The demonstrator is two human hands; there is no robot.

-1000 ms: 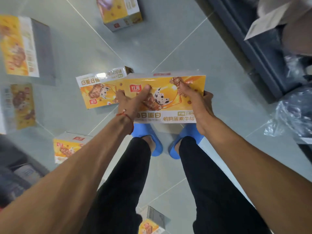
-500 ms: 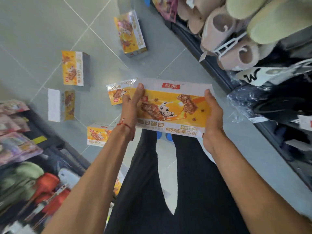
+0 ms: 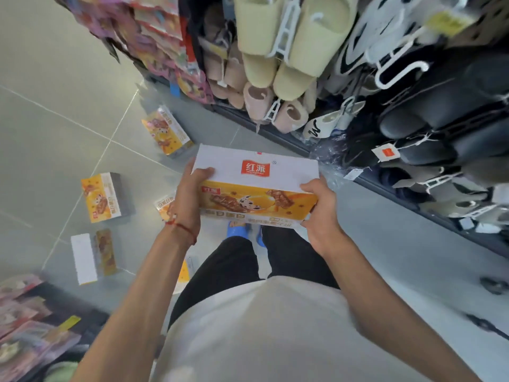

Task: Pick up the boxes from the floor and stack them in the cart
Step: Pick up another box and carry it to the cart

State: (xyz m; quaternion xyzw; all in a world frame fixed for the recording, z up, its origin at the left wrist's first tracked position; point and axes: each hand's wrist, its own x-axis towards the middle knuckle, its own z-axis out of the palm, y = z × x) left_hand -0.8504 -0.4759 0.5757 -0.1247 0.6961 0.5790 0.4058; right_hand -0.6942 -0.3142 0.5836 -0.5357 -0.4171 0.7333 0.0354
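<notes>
Cardboard in orange and white is gripped at both short ends: the box [image 3: 256,186] is held level above the feet, the left hand [image 3: 190,197] curled over one end, the right hand [image 3: 319,213] wrapped round the other. It is best kept flat while carried to the cart, which is not in view. Beyond, other boxes [image 3: 103,197] lie scattered on the floor [image 3: 55,106] near the slipper rack [image 3: 289,51]

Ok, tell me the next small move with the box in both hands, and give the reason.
Probably turn and carry the box toward the cart, keeping the two-handed grip. The left hand and right hand hold it by its ends, clear of the floor, so the pick-up looks done. No cart shows in this view, and other boxes lie on the floor to the left.
</notes>
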